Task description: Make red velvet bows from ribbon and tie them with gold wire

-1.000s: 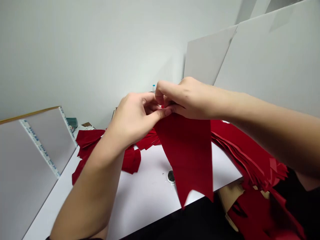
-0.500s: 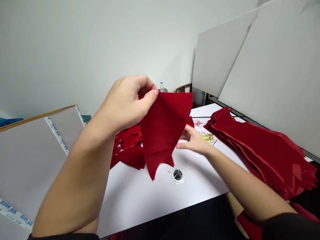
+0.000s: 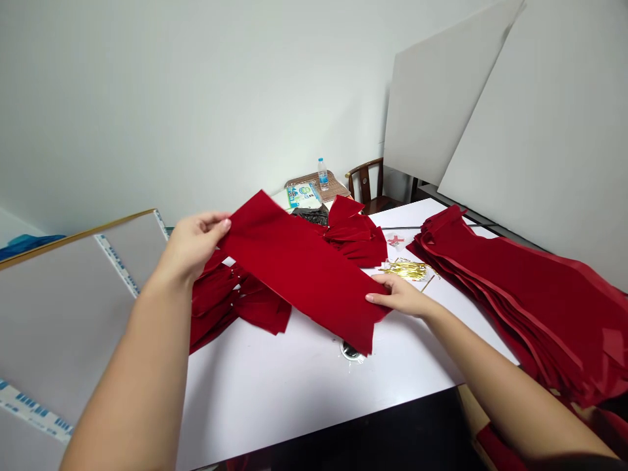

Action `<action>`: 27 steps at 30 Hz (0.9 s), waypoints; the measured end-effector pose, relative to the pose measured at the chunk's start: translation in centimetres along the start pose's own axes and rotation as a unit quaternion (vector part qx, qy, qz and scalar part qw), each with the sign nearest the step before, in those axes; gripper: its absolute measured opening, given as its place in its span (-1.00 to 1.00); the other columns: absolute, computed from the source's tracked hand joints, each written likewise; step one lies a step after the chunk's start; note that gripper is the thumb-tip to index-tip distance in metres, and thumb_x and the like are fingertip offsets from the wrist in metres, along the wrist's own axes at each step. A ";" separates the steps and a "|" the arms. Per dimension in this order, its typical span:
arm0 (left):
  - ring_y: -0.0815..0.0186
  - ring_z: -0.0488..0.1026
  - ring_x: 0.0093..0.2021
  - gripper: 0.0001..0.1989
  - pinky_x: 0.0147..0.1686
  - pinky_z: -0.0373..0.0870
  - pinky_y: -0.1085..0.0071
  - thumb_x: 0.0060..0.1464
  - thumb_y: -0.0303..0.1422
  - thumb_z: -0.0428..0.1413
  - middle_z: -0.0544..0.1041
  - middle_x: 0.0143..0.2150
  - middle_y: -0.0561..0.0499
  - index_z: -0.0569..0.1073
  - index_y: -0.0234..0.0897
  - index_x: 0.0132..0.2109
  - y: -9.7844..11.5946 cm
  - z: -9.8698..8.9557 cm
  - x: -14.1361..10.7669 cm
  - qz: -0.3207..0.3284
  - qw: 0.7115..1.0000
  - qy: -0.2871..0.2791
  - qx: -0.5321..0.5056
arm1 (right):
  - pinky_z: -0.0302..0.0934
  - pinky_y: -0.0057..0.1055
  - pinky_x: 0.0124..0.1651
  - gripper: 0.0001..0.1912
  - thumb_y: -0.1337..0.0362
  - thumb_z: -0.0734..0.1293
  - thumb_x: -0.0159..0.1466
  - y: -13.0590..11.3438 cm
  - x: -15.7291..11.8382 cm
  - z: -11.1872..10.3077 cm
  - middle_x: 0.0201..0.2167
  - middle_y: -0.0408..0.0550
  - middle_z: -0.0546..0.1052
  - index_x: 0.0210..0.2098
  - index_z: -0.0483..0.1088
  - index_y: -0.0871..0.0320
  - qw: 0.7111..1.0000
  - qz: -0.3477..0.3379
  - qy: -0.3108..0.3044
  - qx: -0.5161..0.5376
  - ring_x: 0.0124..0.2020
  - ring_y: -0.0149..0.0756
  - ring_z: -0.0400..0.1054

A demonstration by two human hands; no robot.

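Note:
A red piece of fabric point(image 3: 299, 261) with notched, pointed ends is stretched slantwise above the white table point(image 3: 275, 392). At its upper left edge my left hand point(image 3: 189, 242) pinches it between thumb and fingers. My right hand point(image 3: 400, 296) grips its lower right end, thumb on top and fingers partly hidden behind it. Behind the fabric lie red fabric bows point(image 3: 353, 232), gathered at the middle, and more bows point(image 3: 262, 304) are piled on the left. Gold twist ties point(image 3: 406, 269) lie just beyond my right hand.
A thick stack of red fabric strips point(image 3: 520, 281) hangs over the table's right side. A round cable hole point(image 3: 350, 351) is partly covered by the held fabric. Farther back are a water bottle point(image 3: 322, 175) and a wooden chair point(image 3: 367, 183). Large white boards point(image 3: 441, 98) lean at right; another panel point(image 3: 59, 307) stands left.
The fabric has gone from hanging upright under my left hand to slanting flat between both hands. My left hand moved down and left; my right hand has closed on the lower end.

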State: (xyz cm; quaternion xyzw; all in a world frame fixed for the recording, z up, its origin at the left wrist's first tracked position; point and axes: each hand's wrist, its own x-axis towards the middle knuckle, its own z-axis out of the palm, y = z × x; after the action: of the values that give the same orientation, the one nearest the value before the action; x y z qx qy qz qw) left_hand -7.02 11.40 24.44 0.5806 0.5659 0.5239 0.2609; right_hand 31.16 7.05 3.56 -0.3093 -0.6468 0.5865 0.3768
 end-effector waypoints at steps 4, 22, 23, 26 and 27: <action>0.30 0.47 -0.44 -0.78 -0.45 0.38 0.44 -0.19 -0.36 0.20 0.57 -0.41 0.01 0.52 -0.31 -0.30 -6.9 -0.8 -1.6 -0.128 0.991 0.028 0.011 | 0.42 -0.42 -0.30 -0.55 -0.02 0.59 0.11 0.2 -1.1 -2.8 -0.29 -0.02 0.63 -0.26 0.52 0.22 0.996 0.082 0.020 -0.017 -0.35 -0.29 0.53; 0.31 0.44 -0.39 -0.48 -0.26 0.43 0.36 -0.22 0.02 0.34 0.53 -0.39 0.05 0.47 -0.26 -0.21 -19.0 1.1 -7.6 -0.132 0.982 0.134 -0.022 | 0.38 -0.44 -0.23 -0.13 0.02 0.70 -0.19 5.4 2.4 -2.2 -0.52 -0.29 0.47 0.04 0.39 0.04 0.897 -0.006 0.389 0.208 -0.40 -0.41 0.43; 0.32 0.44 -0.37 -0.48 -0.25 0.44 0.37 -0.22 0.00 0.34 0.54 -0.36 0.04 0.47 -0.26 -0.20 -19.1 1.0 -7.7 -0.128 0.981 0.141 -0.024 | 0.40 -0.43 -0.18 -0.16 0.03 0.71 -0.18 5.5 2.4 -2.2 -0.46 -0.26 0.52 0.03 0.40 0.04 0.893 -0.012 0.388 0.226 -0.35 -0.39 0.47; 0.29 0.49 -0.30 -0.49 -0.14 0.47 0.31 -0.19 -0.06 0.34 0.57 -0.27 -0.01 0.50 -0.27 -0.14 -19.6 1.1 -8.0 -0.129 0.980 0.147 -0.031 | 0.43 -0.43 -0.13 -0.24 0.03 0.71 -0.18 5.7 2.5 -2.2 -0.37 -0.20 0.58 -0.04 0.47 0.06 0.888 -0.011 0.388 0.246 -0.31 -0.39 0.49; 0.27 0.51 -0.27 -0.50 -0.09 0.48 0.27 -0.18 -0.09 0.34 0.58 -0.26 -0.02 0.51 -0.28 -0.11 -19.7 1.2 -8.1 -0.134 0.980 0.146 -0.034 | 0.44 -0.43 -0.13 -0.25 0.02 0.71 -0.19 5.6 2.5 -2.2 -0.36 -0.19 0.58 -0.06 0.49 0.06 0.887 -0.009 0.390 0.248 -0.31 -0.40 0.49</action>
State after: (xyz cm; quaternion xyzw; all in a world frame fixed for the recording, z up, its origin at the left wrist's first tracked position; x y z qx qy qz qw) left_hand -12.00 8.63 3.86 0.4081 0.6524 0.5820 0.2628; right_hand 31.46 10.96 -1.66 -0.4032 -0.2842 0.5567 0.6684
